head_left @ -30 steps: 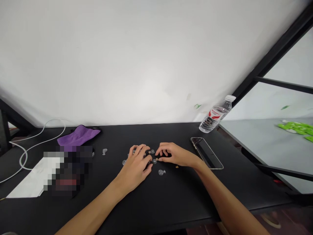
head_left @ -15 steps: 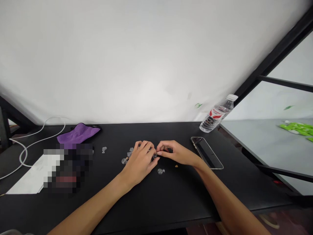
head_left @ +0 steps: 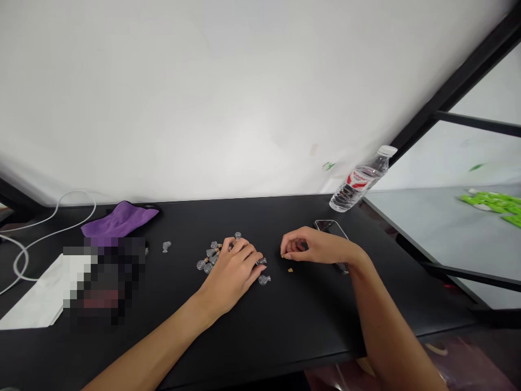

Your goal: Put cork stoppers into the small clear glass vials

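Head view: left hand (head_left: pixel 232 274) over glass bottles (head_left: pixel 208 260)

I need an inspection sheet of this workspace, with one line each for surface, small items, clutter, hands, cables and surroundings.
Surface: black desk; damage: nothing seen.
Small items: tiny glass bottles grouped at the left hand, one lying apart.
Clutter: phone, water bottle, purple cloth, white paper.
Hands: left hand over the bottles, grip unclear; right hand curled, nothing visible in it.
Cables: white cable, looped at far left.
Surroundings: white wall, grey table with green pieces.
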`<state>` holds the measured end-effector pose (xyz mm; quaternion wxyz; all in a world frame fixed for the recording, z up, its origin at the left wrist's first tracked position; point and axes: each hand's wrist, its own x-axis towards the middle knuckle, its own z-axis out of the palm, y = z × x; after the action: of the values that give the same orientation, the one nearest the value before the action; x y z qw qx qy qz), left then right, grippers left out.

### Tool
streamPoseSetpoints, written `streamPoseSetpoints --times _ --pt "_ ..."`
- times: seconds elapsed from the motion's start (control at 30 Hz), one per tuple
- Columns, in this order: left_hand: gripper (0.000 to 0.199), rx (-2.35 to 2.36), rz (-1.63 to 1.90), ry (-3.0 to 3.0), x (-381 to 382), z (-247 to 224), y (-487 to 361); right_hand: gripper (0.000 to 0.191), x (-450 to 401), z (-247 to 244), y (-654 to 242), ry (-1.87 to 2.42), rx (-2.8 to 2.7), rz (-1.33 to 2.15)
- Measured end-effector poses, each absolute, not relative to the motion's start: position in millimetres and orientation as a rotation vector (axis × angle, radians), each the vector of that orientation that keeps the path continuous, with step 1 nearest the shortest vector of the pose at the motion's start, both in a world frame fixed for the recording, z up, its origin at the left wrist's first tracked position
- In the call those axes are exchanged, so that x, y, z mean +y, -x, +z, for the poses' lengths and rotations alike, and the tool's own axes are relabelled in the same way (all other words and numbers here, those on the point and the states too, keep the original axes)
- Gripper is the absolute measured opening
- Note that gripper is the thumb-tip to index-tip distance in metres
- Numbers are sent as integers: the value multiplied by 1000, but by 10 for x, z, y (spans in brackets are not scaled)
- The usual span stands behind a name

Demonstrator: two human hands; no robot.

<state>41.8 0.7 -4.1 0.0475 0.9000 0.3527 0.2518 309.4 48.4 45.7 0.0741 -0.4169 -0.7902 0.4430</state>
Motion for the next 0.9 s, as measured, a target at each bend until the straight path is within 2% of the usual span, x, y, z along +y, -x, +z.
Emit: streamPoseSetpoints --times 0.27,0.63,0.9 --pt "25 1034 619 -2852 -29 -35 -466 33 511 444 -3157 1204 -2434 1521" --pt "29 1194 745 -2803 43 -7 -334 36 530 433 -3295 1277 -2336 1494" --pt "27 1280 717 -2814 113 -106 -320 32 532 364 -3322 1373 -2231 1685"
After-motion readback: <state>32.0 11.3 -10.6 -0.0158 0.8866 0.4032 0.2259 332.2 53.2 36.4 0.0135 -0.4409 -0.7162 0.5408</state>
